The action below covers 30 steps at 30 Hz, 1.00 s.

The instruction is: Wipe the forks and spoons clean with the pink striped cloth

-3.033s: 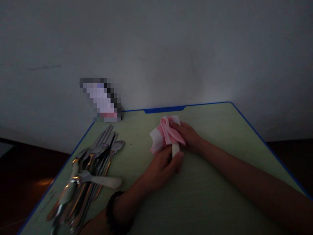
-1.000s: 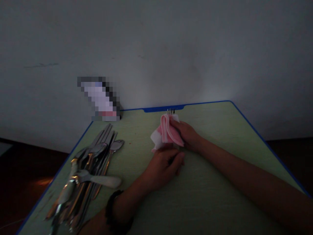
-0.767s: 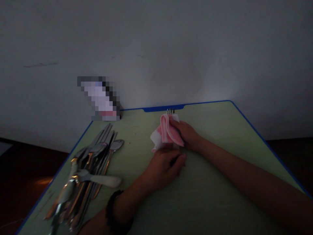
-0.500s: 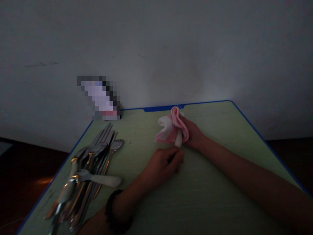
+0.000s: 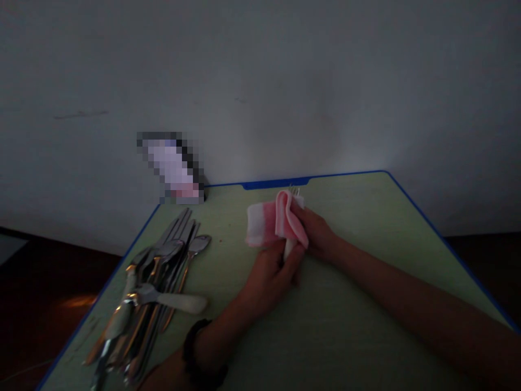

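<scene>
A fork (image 5: pixel 290 247) with a pale handle points away from me, its tines showing beyond a pink and white cloth (image 5: pixel 264 221). My left hand (image 5: pixel 273 274), closed, grips the lower end of the fork's handle. The cloth is folded around the fork's middle, and its loose part spreads to the left. My right hand (image 5: pixel 319 231) is closed on the cloth from the right side, pressing it about the fork. Its fingers are partly hidden behind the cloth.
A pile of cutlery (image 5: pixel 150 293) with knives, spoons and forks lies on the table's left side. A blurred-out phone-like object (image 5: pixel 175 168) leans on the wall (image 5: pixel 260 81) at the back left. The pale green table (image 5: pixel 366 217) has a blue edge.
My left hand has closed on the end of the fork's handle. The cloth has shifted left and slightly towards me, its loose part now flatter. The camera view has moved slightly.
</scene>
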### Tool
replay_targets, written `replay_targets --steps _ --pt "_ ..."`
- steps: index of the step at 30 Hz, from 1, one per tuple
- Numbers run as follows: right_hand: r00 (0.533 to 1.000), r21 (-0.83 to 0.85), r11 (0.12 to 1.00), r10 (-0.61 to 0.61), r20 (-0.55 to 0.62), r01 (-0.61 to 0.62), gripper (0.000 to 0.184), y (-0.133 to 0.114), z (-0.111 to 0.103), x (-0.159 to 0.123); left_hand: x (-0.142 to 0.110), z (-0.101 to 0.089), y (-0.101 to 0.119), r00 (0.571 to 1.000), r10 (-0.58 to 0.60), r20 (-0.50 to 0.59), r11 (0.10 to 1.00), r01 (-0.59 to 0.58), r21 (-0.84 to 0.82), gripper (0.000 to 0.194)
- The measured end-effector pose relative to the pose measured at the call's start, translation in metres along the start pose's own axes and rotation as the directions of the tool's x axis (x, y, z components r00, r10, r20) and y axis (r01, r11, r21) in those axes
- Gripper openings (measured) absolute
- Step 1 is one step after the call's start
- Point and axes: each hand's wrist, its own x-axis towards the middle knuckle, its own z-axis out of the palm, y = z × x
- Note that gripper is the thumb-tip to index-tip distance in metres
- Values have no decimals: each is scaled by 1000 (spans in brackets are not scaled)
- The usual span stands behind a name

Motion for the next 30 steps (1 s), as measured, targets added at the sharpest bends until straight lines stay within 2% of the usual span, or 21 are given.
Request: replay_targets --steps 5,11,16,21,24,27,30 --pt "1000 -35 999 14 -26 -15 40 1 0 0 0 -1 -4 999 -19 41 985 26 -172 46" --pt "993 -61 996 -71 -97 65 23 3 -1 6 -2 -3 -2 997 2 79 997 4 -73 50" --pt "983 -92 986 -148 -108 139 29 5 -3 12 -1 -2 -3 999 12 51 993 -6 -118 46" --pt "965 -172 959 -243 -95 225 33 9 -1 20 2 2 -6 999 36 -28 968 -41 -247 42" --pt "956 -224 937 -288 -54 269 32 10 3 26 4 1 -7 992 28 -119 955 -62 -290 39" --pt "959 -263 932 -276 -61 251 34 10 8 28 6 -3 -7 976 32 -215 940 -103 -326 40" --pt "961 -263 936 -264 -88 233 38 9 11 26 9 -4 -8 967 35 -253 924 -128 -360 41"
